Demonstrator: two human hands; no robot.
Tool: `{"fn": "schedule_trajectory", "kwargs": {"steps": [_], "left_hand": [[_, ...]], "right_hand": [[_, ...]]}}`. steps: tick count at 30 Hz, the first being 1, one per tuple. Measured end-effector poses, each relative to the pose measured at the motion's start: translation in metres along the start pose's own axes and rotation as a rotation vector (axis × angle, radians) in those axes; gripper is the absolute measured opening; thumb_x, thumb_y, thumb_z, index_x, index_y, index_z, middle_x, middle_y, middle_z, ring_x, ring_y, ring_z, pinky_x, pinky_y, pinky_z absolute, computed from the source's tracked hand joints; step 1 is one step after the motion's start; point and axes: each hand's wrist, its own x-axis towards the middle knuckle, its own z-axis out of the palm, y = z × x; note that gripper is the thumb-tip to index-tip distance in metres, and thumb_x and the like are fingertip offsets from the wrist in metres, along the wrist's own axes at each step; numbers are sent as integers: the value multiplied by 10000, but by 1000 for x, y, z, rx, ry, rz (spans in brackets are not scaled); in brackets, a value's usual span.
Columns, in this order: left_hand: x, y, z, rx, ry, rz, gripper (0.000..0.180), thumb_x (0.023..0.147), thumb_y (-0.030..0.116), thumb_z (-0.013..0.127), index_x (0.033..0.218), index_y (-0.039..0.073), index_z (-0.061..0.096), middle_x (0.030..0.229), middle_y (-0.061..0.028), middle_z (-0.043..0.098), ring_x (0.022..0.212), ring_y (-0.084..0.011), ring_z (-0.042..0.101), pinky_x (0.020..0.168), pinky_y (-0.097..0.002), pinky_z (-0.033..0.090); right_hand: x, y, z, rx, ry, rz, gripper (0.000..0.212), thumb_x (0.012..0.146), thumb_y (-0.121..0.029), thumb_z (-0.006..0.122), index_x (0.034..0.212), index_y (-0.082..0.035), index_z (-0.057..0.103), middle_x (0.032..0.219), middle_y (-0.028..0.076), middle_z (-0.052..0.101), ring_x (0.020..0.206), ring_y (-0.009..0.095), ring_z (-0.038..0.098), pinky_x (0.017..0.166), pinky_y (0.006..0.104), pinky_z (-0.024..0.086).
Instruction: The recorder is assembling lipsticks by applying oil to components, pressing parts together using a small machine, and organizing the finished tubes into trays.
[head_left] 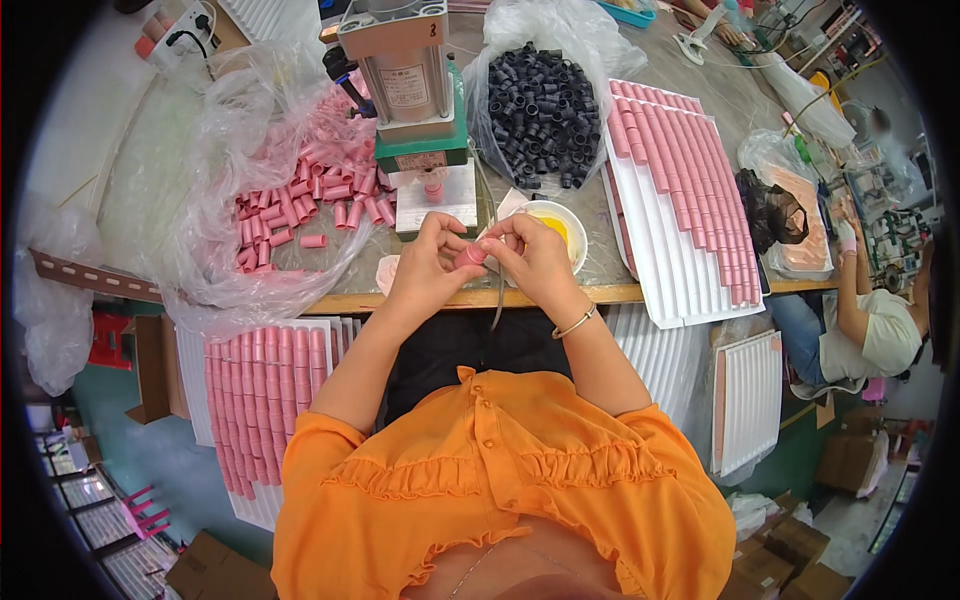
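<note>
Just in front of the table edge, my left hand (432, 268) pinches a short pink tube (472, 256) between its fingertips. Closed on the same tube from the other side is my right hand (536, 262), with a bangle on its wrist. Fingers cover much of the tube, so its ends are hard to make out. Beyond my hands stands a bench press (408, 85) with a green block, and a pink piece (433, 191) sits upright under it. By my right hand is a white bowl (578, 235) with something yellow inside.
Left lies a plastic bag (215, 130) of loose pink tubes (285, 210). A bag of small black tubular parts (545, 115) is behind the bowl. Right, a white ribbed tray (665, 285) carries rows of pink tubes; another tray (265, 500) is lower left. A person (865, 335) sits far right.
</note>
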Motion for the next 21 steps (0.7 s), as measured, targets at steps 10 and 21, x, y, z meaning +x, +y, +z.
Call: {"fn": "schedule_trajectory", "kwargs": {"steps": [10, 21], "left_hand": [[-1, -24, -29, 615, 245, 468, 557, 698, 41, 767, 1203, 34, 534, 847, -120, 591, 810, -274, 581, 726, -397, 461], [14, -150, -175, 1042, 228, 208, 153, 771, 22, 631, 879, 25, 522, 853, -180, 570, 853, -406, 563, 745, -496, 441]], "right_hand": [[18, 17, 6, -151, 101, -28, 277, 805, -296, 748, 905, -42, 697, 753, 100, 628, 676, 239, 620, 609, 374, 464], [102, 119, -22, -711, 31, 448, 263, 821, -382, 705, 837, -125, 757, 940, 101, 715, 897, 304, 679, 769, 436, 508]]}}
